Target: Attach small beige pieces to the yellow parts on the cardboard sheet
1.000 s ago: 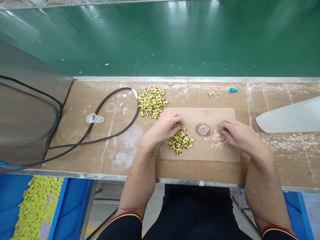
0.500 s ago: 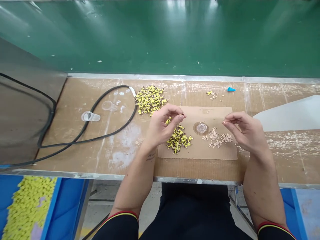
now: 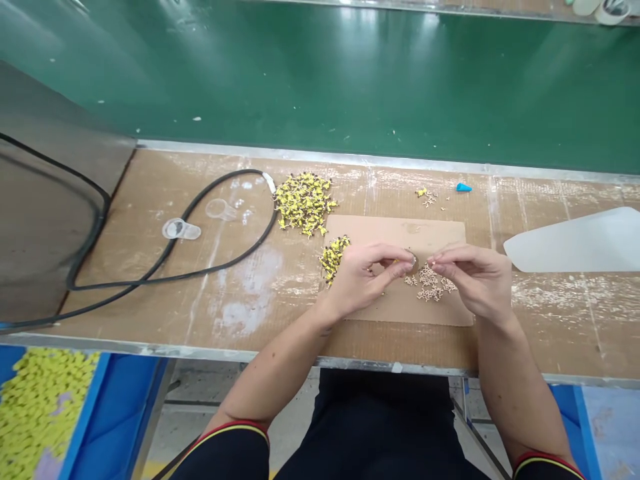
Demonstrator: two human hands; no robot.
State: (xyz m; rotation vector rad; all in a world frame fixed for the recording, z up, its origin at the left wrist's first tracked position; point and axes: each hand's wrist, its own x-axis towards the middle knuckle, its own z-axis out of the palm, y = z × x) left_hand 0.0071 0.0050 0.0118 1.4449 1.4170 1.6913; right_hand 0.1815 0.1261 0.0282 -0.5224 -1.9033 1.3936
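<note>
Above a flat cardboard sheet point(image 3: 400, 230), my left hand point(image 3: 375, 275) pinches a small dark and yellow piece, mostly hidden by the fingertips. My right hand point(image 3: 467, 273) is closed at thumb and forefinger on a tiny pale piece, a short gap away from the left fingertips. Small pale pieces point(image 3: 429, 283) lie loose on the sheet between and below the hands. A pile of yellow and dark pieces point(image 3: 334, 259) is partly covered by my left hand. The round clear dish is mostly hidden behind the left fingertips.
A larger yellow and dark pile point(image 3: 305, 202) sits behind the sheet's left corner. Black cable point(image 3: 200, 272) loops at left around clear plastic scoops point(image 3: 181, 229). A blue cone point(image 3: 463, 187) lies at the back, a white sheet point(image 3: 575, 241) at right. Blue bin point(image 3: 120, 400) stands below left.
My left hand has moved right, over the middle of the sheet, and my right hand has moved slightly left. The hands are now close together. The view has shifted a little.
</note>
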